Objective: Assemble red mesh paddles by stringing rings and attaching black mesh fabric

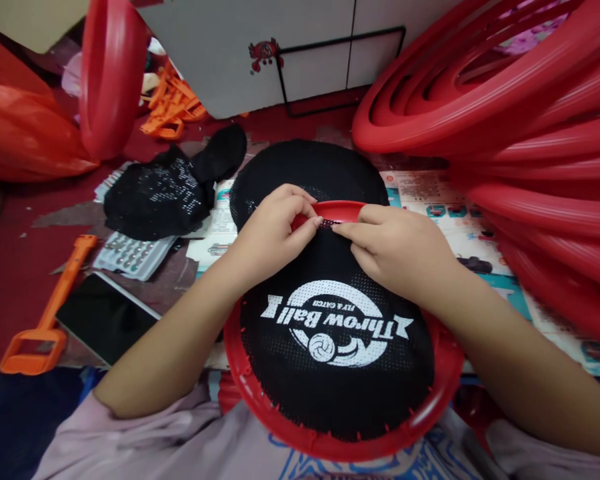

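Note:
A red plastic ring point(445, 347) leans against my body, with a black mesh disc point(340, 400) stretched across it. White "Throw Ball" lettering shows upside down on the mesh, and small red pegs along the near rim poke through its edge. At the far rim, my left hand point(285, 223) pinches the mesh edge between thumb and index finger. Close beside it, my right hand point(397, 247) is curled over the rim, its fingertips pressing on the same mesh edge. Another round black mesh piece point(310, 160) lies just behind the ring.
Red rings point(545, 153) are stacked high at the right. Crumpled black mesh point(155, 193) lies at left, near a calculator point(133, 255), a dark-screened phone point(105, 317) and an orange handle point(50, 320). More orange parts point(173, 100) and a standing red ring point(111, 80) are behind.

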The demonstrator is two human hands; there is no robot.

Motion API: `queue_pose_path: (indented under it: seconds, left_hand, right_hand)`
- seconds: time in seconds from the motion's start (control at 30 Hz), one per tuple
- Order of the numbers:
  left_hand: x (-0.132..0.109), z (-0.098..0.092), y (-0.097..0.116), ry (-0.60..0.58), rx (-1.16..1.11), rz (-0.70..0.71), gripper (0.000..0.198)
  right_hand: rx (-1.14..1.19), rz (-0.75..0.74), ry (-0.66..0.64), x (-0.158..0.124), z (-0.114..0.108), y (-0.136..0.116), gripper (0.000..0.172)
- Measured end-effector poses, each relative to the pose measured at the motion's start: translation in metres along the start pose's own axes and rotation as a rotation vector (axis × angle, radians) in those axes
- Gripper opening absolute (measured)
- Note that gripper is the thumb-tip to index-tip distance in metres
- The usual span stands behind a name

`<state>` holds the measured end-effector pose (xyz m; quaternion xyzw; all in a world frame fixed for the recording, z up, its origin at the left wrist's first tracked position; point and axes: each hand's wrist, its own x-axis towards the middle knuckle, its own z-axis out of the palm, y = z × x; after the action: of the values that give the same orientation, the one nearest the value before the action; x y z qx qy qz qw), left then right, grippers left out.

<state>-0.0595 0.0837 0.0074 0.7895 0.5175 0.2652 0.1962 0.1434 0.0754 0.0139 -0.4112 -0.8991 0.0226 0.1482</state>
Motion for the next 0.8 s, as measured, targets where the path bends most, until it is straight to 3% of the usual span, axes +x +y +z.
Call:
queue_pose_path:
  seconds: [0.3,0.8]
  left_hand:
    - [0.0013,0.0046,-0.0033,0.019,0.031,0.009,0.014]
    - [0.0048,0.0086,-0.0012,0.051,0.056,-0.006,0.015]
  right_hand:
    - [-0.106,0.041,-0.114,0.0041,0.0001,-0.0025,0.031]
    - [-0.145,0.142,-0.117,0.0067,-0.0003,-0.0052,0.031]
